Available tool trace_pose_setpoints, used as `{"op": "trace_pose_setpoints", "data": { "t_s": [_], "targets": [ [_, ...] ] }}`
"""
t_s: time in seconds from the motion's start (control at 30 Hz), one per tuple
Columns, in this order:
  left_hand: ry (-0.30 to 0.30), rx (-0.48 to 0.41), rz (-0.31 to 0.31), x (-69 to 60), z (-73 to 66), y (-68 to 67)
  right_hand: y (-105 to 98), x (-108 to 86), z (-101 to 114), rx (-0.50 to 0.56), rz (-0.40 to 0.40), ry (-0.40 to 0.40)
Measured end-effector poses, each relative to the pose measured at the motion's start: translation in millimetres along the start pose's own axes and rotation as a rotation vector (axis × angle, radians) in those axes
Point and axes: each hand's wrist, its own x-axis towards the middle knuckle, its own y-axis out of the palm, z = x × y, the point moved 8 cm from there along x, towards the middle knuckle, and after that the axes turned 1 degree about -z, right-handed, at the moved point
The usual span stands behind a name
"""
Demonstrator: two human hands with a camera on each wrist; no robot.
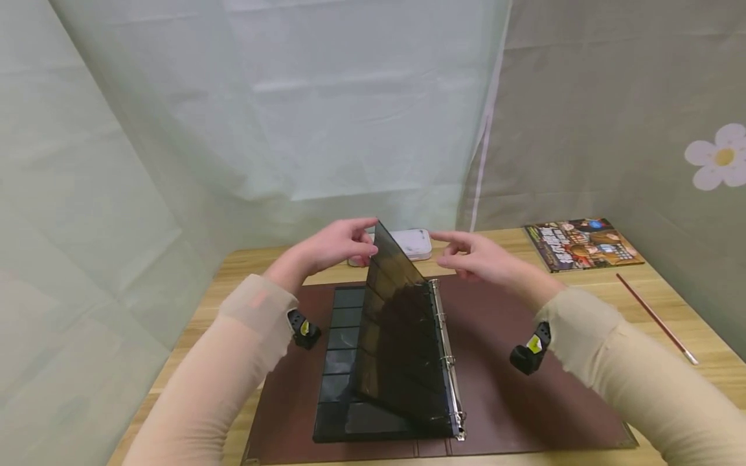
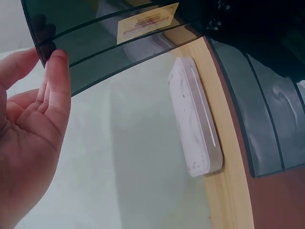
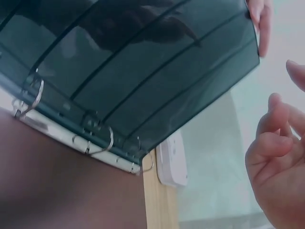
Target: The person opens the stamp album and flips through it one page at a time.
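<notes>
A brown ring binder lies spread on the table, its metal rings carrying black-lined pocket pages. My left hand pinches the far outer corner of one see-through dark page, which stands tilted up from the rings. Beneath it, another pocket page lies flat on the left side. In the left wrist view a yellowish printed patch shows on the raised page; whether it sits in a pocket I cannot tell. To the right of the page my right hand hovers, holding nothing, with index finger extended and other fingers loosely bent.
A white box-like object rests at the table's back, partly behind the raised page. At the back right lies a colourful magazine, with a reddish pencil nearer. Pale curtains hang behind the wooden table.
</notes>
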Motion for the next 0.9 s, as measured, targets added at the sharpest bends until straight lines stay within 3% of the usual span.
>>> {"op": "trace_pose_setpoints", "data": {
  "t_s": [0.4,0.57,0.73,0.9],
  "targets": [
    [-0.033,0.059,-0.056,-15.6,27.3,-11.6,-22.5,-11.9,-22.2,-0.069,-0.053,-0.004],
    [-0.004,0.050,-0.062,-19.8,41.2,-12.8,-31.9,-16.7,-32.6,-0.088,-0.072,0.016],
    [-0.027,0.037,-0.086,-20.7,60.3,-15.7,-43.6,-21.1,-46.9,-0.075,-0.086,0.049],
    [-0.051,0.018,-0.109,-17.9,84.0,-18.0,-57.0,-26.9,-60.8,-0.157,-0.112,0.055]
  ]
}}
